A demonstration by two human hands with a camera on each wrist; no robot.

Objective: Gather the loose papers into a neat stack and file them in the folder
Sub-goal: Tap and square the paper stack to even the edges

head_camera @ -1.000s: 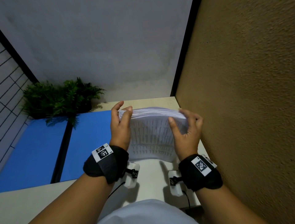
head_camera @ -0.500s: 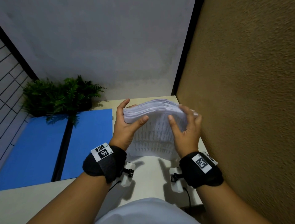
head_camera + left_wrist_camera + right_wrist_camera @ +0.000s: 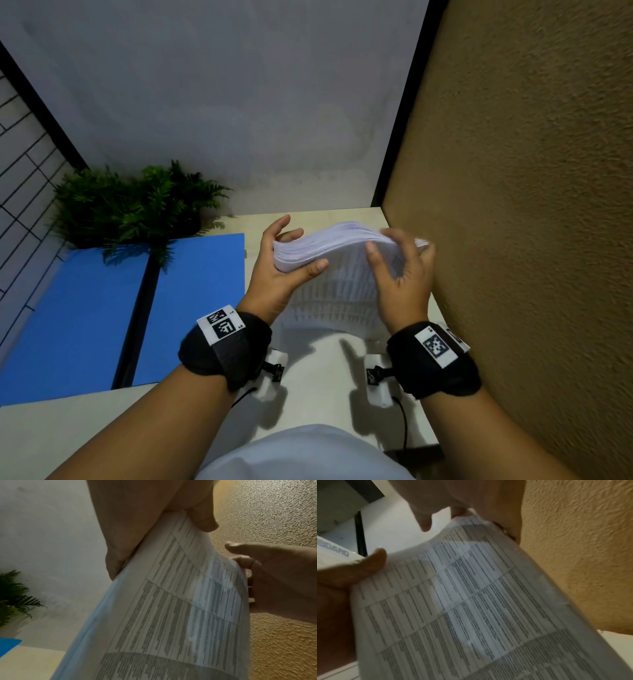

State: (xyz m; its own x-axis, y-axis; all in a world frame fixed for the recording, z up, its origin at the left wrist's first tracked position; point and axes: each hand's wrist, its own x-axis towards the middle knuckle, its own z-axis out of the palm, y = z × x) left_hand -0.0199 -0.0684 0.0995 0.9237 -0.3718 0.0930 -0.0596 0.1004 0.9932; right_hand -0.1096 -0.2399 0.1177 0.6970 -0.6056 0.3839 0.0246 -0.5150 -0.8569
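Observation:
I hold a thick stack of printed papers [image 3: 342, 284] on edge above the pale table [image 3: 308, 377], its top edge bowed and fanned to the right. My left hand [image 3: 298, 253] grips the stack's left edge, thumb across the front sheet and fingers behind. My right hand [image 3: 397, 246] curls its fingers over the top right corner, with the thumb lifted a little off the front sheet. Both wrist views are filled by the printed front page [image 3: 171, 615] [image 3: 471, 601]. The blue folder [image 3: 195, 291] lies open flat on the table to the left, apart from the stack.
A green fern-like plant [image 3: 137, 202] sits at the back left, overhanging the folder's far edge. A rough brown wall [image 3: 513, 240] runs close along the right of the table, right beside my right hand. A grey wall closes off the back.
My left hand went from pinching the top edge to gripping the left edge with its thumb across the front. The stack's top now leans and fans right. My right thumb has lifted.

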